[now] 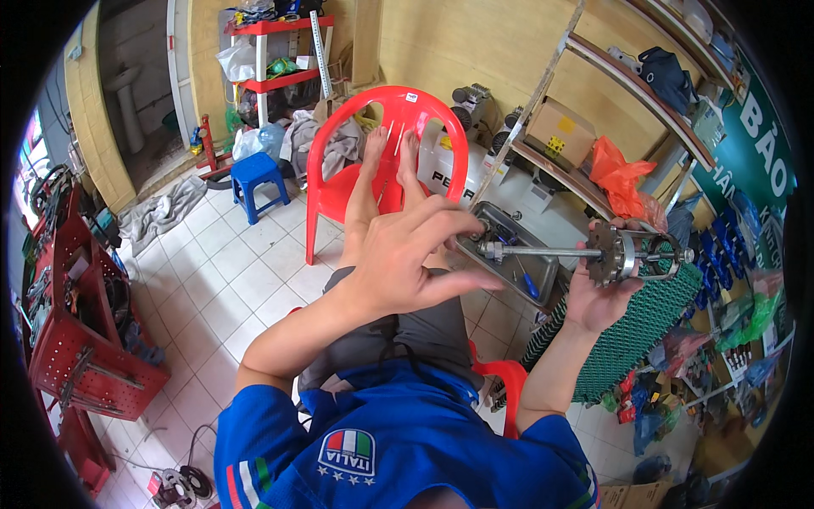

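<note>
My right hand (596,299) holds a metal puller (626,254) at its round, notched plate, palm up and fingers curled beneath it. A long threaded rod (543,251) runs out of the plate toward the left, with a nut-like end. Several thin bars and a bolt head stick out on the plate's other side. My left hand (403,254) is spread beside the rod's left end, thumb and forefinger wide apart. Nothing shows between those fingers. Beneath the rod, a grey metal tray (551,287) holds tools, among them a blue-handled screwdriver (530,282).
My bare feet rest on a red plastic chair (318,191) ahead. A blue stool (259,182) stands left of it. Red perforated tool racks (102,382) line the left. Shelving (593,182) with an orange bag (617,174) and a green mat (636,348) are on the right.
</note>
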A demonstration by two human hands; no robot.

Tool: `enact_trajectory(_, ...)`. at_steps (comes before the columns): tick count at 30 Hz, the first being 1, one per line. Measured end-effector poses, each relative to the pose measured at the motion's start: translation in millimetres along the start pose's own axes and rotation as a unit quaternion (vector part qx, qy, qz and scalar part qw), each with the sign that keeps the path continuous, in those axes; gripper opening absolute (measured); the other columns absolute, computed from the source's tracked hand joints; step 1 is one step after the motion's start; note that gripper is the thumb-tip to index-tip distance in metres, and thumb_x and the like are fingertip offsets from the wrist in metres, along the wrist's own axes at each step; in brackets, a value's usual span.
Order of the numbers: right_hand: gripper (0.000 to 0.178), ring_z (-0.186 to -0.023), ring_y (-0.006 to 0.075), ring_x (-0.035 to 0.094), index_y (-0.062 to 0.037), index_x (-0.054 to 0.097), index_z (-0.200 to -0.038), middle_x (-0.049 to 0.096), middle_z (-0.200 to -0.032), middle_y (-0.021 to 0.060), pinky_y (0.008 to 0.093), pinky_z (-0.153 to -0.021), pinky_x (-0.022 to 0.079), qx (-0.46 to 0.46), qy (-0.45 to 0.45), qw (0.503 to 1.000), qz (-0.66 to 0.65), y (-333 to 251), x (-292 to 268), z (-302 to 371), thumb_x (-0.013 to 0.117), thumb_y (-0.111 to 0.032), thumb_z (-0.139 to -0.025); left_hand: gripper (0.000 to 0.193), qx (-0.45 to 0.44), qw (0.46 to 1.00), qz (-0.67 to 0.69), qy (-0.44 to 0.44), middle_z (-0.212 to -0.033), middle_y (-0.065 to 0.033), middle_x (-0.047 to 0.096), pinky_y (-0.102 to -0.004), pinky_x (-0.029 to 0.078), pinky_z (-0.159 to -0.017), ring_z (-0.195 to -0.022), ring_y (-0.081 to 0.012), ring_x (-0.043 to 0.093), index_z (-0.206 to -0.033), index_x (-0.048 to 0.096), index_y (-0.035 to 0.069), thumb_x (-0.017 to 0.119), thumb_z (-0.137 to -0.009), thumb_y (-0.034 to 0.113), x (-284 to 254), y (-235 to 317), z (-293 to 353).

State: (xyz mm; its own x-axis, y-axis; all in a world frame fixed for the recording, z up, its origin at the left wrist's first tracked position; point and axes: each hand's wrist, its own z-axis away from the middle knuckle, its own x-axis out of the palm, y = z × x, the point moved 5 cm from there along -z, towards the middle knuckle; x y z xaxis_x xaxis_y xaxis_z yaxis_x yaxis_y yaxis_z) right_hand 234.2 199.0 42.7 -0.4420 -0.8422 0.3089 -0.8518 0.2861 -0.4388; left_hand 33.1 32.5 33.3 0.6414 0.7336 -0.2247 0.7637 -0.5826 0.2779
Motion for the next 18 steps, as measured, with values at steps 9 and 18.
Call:
enact_trajectory(9,0.075,-0.114,0.0354,0.05,-0.0019,0.031,-0.135,0.043,-0.125,0.018,0.0458,-0.085,0.054,0.005,-0.003,1.0,-0.007,0.2,-0.5,0.9,0.065,-0.045,-0.083,0.025,0.131,0.989,-0.068,-0.019,-0.086,-0.0052,0.061,-0.025,0.046,-0.049,-0.06,-0.0157,0.059,-0.085,0.064,0.006,0.081,-0.068,0.014,-2.0,0.9,1.3)
enact_trajectory(18,0.075,-0.114,0.0355,0.05,-0.0026,0.031,-0.135,0.043,-0.125,0.0181,0.0469,-0.086,0.053,0.011,-0.003,1.0,-0.015,1.4,0.9,0.1,0.066,-0.043,-0.083,0.028,0.144,0.984,-0.072,0.078,-0.077,-0.0077,0.06,-0.0341,0.04,-0.057,-0.064,-0.0211,0.059,-0.084,0.064,0.005,0.078,-0.066,0.02,0.6,15.9,-3.2)
